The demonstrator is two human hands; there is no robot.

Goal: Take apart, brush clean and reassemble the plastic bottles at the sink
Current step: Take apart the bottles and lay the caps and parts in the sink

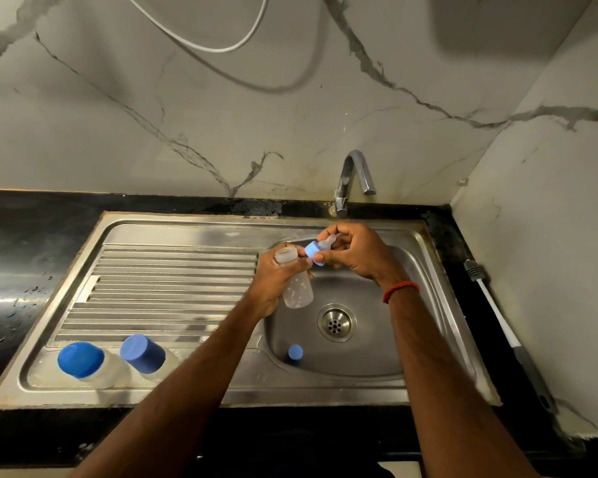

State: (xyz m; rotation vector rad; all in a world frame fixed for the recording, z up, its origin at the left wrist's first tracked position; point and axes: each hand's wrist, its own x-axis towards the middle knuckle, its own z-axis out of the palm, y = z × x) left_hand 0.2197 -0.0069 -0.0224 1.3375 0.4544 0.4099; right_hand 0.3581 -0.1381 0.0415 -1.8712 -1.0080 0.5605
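At the left, on the ribbed steel drainboard (173,288) of the stainless sink (325,395), two translucent plastic bottles with blue caps, one (80,360) at the near corner and one (142,353) just beside it, wait fully assembled. Over the basin's left edge the open, translucent plastic bottle body (297,288), speckled inside with droplets or residue, is apart from its blue screw collar (314,254), so the step in hand looks like taking this bottle apart. To do it well, both pieces should stay above the basin so drips fall in, the clear teat (328,242) should be pushed out of the collar without pinching its tip, and the loose parts should go down away from the round steel drain (336,322). The left hand (277,281) reaches in from the lower left with its fingers wrapped round the bottle body, which tilts with its neck up and away. The right hand (356,253), a red thread band (401,290) at its wrist, comes in from the right under the curved chrome tap (354,181) and pinches the collar and teat between thumb and curled fingers, collar close to the bottle's neck but not on it. Below, a small round blue cap (295,352) lies in the basin near its front wall. Far right, on the black counter, a long white-handled bottle brush (494,315) lies well apart from both hands.
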